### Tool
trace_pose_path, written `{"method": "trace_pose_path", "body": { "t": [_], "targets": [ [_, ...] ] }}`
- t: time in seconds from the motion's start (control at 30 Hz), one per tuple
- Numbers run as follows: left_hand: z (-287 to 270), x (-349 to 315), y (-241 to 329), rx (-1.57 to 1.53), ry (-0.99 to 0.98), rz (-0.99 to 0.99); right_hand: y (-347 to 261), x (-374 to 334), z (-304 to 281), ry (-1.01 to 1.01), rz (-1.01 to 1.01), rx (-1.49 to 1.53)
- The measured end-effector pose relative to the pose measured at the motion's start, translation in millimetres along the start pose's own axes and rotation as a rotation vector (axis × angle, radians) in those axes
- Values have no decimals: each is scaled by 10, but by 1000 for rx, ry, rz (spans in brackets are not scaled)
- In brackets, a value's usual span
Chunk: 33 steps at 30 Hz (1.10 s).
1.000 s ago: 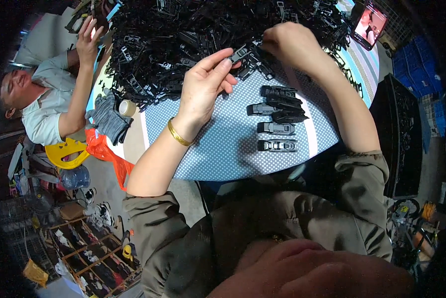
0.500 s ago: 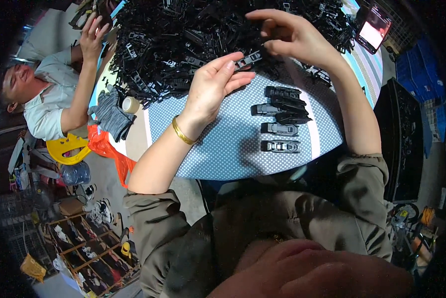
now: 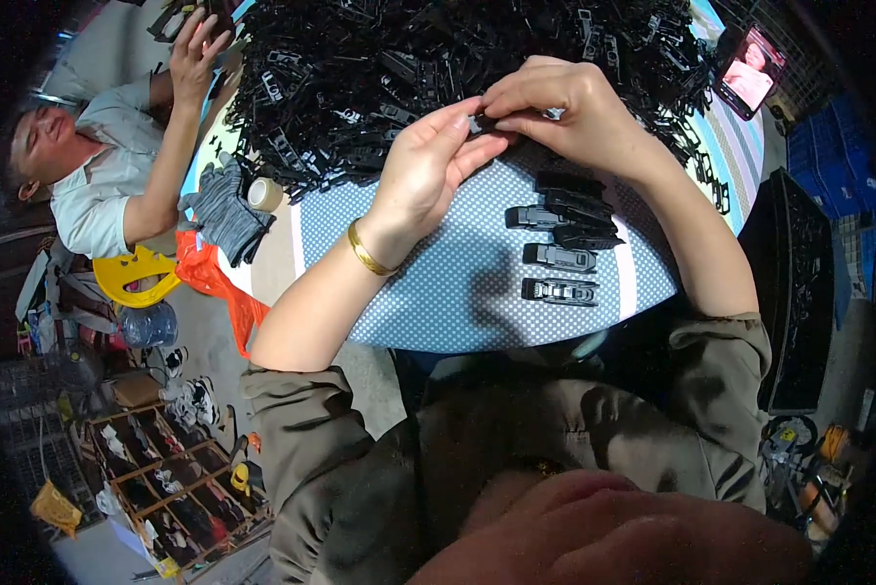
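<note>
My left hand (image 3: 420,174), with a gold bangle at the wrist, pinches a small black plastic part (image 3: 480,124) between thumb and fingers. Against the part's other end my right hand (image 3: 576,109) closes its thumb and fingertips, hiding most of it. Both hands are over the near edge of a large heap of black plastic parts (image 3: 389,73). Below my right hand, several similar black parts (image 3: 560,257) lie in a short column on the dotted blue-grey tablecloth (image 3: 418,302). Some of them are stacked on each other.
At the table's left are a grey glove (image 3: 225,210), a tape roll (image 3: 264,194) and an orange plastic bag (image 3: 214,278). A person (image 3: 97,166) sits beyond, one arm raised. A lit phone (image 3: 751,73) stands at the right, near blue crates (image 3: 828,146).
My right hand has come down and left from above the heap, its fingers closing on the black part in my left hand. The view has shifted slightly.
</note>
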<state>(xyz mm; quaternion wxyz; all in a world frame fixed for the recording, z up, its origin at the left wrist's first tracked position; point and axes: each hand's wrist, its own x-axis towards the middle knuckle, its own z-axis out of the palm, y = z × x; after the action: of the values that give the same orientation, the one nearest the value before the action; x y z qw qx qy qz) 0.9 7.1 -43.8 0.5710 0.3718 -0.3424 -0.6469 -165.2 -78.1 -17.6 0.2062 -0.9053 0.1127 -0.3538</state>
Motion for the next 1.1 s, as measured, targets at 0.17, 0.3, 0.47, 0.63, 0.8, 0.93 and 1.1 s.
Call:
{"method": "trace_pose_path", "body": {
  "t": [0.17, 0.3, 0.47, 0.63, 0.8, 0.93, 1.1],
  "targets": [
    [-36, -30, 89, -32, -72, 30, 7, 11, 88, 90, -72, -92],
    [-26, -31, 121, -114, -86, 60, 31, 28, 58, 122, -361, -307],
    [38, -44, 126, 4, -124, 71, 30, 18, -104, 258, 103, 329],
    [130, -82, 39, 204, -158, -19, 208, -12, -624, 379, 489, 56],
    [133, -91, 8, 232, -131, -116, 306, -52, -479, -62, 175, -532],
    [153, -94, 13, 266, -141, -121, 462, -141, -230, 35, 185, -703],
    [128, -105, 1, 243, -114, -121, 488, -121, -197, -2, 290, -809]
  ]
}}
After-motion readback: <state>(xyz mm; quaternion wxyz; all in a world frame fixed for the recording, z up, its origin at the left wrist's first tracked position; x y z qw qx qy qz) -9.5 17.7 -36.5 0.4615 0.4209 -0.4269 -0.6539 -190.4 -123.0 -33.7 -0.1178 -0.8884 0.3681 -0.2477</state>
